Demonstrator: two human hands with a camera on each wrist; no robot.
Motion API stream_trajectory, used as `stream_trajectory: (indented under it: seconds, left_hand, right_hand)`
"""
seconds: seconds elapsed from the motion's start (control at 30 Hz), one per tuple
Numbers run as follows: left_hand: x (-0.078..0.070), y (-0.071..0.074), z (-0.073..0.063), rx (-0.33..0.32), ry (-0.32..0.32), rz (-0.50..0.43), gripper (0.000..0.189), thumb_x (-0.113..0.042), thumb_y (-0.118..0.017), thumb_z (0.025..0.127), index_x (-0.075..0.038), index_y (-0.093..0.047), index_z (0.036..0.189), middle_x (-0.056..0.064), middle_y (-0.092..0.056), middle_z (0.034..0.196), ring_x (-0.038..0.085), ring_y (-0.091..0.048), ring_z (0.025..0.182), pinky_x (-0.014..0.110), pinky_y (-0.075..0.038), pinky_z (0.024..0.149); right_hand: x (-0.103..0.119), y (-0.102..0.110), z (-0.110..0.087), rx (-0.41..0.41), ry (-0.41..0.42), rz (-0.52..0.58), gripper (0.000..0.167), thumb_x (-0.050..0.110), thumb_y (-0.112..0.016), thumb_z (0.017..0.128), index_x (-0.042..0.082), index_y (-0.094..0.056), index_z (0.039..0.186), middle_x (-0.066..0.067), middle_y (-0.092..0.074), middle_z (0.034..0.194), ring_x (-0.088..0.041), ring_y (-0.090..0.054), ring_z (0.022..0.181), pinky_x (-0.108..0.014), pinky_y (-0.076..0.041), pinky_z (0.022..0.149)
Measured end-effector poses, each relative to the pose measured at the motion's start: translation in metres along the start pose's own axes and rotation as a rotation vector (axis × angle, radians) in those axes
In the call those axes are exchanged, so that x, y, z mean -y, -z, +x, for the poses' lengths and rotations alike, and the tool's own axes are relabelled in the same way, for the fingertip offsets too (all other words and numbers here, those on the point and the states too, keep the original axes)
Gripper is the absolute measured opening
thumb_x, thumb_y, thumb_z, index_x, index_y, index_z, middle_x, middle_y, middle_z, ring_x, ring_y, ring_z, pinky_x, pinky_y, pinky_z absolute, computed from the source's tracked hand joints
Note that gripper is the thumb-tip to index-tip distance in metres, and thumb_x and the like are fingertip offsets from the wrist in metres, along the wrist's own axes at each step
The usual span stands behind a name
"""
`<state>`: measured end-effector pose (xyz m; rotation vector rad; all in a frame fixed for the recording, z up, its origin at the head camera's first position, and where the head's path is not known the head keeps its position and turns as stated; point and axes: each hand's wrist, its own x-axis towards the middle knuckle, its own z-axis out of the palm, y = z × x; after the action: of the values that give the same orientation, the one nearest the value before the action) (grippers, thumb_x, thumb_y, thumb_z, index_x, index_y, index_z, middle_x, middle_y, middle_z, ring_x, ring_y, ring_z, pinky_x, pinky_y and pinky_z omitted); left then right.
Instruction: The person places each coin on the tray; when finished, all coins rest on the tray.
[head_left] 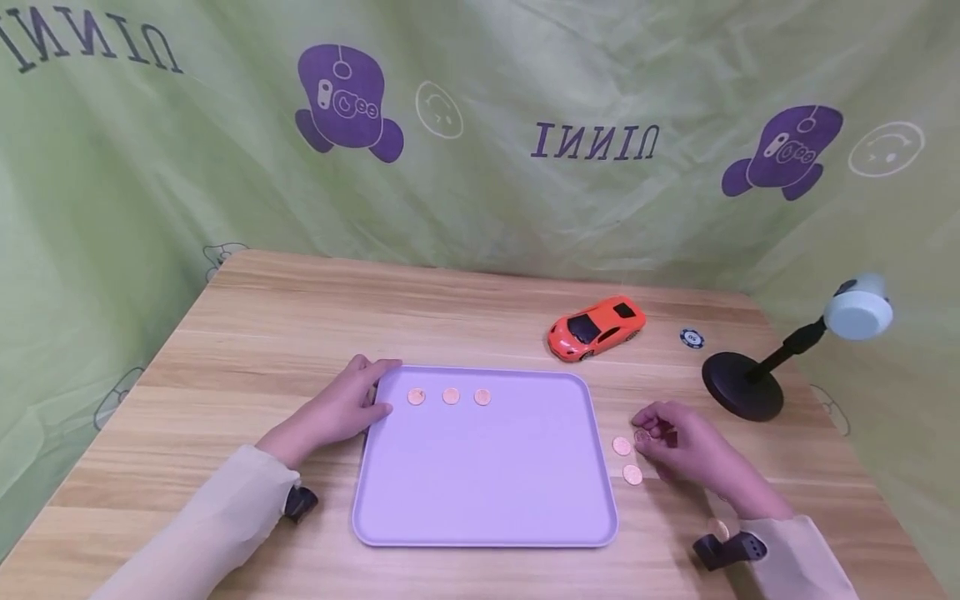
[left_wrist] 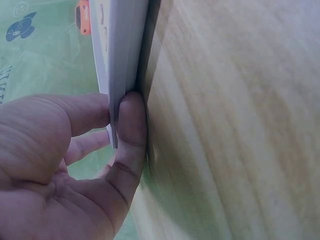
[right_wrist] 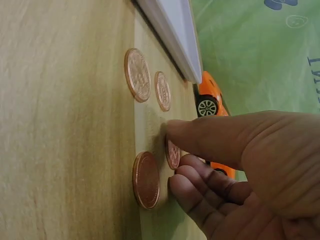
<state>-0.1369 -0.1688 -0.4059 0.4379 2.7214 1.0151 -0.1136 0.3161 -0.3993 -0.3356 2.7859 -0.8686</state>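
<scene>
My left hand [head_left: 341, 408] grips the left edge of a lilac tray [head_left: 487, 540]. In the left wrist view, the tray's rim [left_wrist: 122, 60] passes between the thumb and a finger tucked beneath it. Three copper coins, the middle one [head_left: 451, 396] among them, lie in a row near the tray's far edge. Right of the tray, my right hand [head_left: 686, 446] pinches a copper coin [right_wrist: 173, 152] between thumb and fingers, low over the table. Close by lie two more coins, one nearer the fingers [head_left: 622, 446] and one lower [head_left: 632, 475]. Another coin [right_wrist: 146, 180] lies under the hand.
Behind the tray stands an orange toy car [head_left: 597, 328], with a blue-and-white poker chip [head_left: 692, 338] to its right. A small lamp-like stand with a black round base [head_left: 742, 386] is at the table's right. Green printed cloth [head_left: 480, 208] hangs around the wooden table [head_left: 247, 350].
</scene>
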Motion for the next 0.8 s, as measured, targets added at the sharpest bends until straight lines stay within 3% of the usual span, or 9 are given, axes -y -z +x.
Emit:
stream_trajectory:
  seconds: [0.2, 0.37, 0.6, 0.8]
  left_hand:
    - [-0.0006, -0.0001, -0.0001, 0.008, 0.0, -0.013, 0.064, -0.004, -0.07, 0.096, 0.003, -0.045, 0.154, 0.019, -0.048, 0.108, 0.015, -0.052, 0.077, 0.023, -0.049, 0.065]
    - [-0.0014, -0.0002, 0.0, 0.002, -0.004, -0.014, 0.063, -0.003, -0.069, 0.095, 0.003, -0.045, 0.154, 0.02, -0.049, 0.109, 0.015, -0.052, 0.076, 0.023, -0.048, 0.065]
    - [-0.0027, 0.0014, -0.0012, 0.0, -0.004, -0.015, 0.063, -0.003, -0.069, 0.095, 0.004, -0.046, 0.153, 0.02, -0.049, 0.109, 0.015, -0.051, 0.076, 0.023, -0.048, 0.064]
    - [-0.0014, 0.0021, -0.0025, 0.004, 0.003, -0.014, 0.063, -0.003, -0.069, 0.096, 0.003, -0.045, 0.154, 0.019, -0.048, 0.108, 0.015, -0.051, 0.076, 0.023, -0.047, 0.064]
  right_hand:
    - [0.0012, 0.0003, -0.0008, 0.047, -0.003, 0.034, 0.025, 0.006, -0.077, 0.09, -0.001, -0.07, 0.114, -0.003, -0.068, 0.094, -0.004, -0.06, 0.083, -0.02, -0.056, 0.074]
    - [0.0027, -0.0006, -0.0011, 0.035, 0.009, 0.026, 0.023, 0.003, -0.076, 0.09, 0.0, -0.07, 0.112, -0.002, -0.067, 0.092, -0.003, -0.058, 0.08, -0.02, -0.054, 0.071]
    - [0.0038, -0.001, -0.0015, 0.05, -0.064, 0.004, 0.024, 0.008, -0.077, 0.092, 0.001, -0.067, 0.113, -0.003, -0.063, 0.092, -0.011, -0.054, 0.08, -0.021, -0.049, 0.066]
    - [0.0054, -0.0022, -0.0023, 0.015, -0.04, -0.039, 0.016, 0.009, -0.079, 0.09, 0.005, -0.072, 0.104, -0.001, -0.062, 0.087, -0.009, -0.052, 0.076, -0.021, -0.047, 0.065]
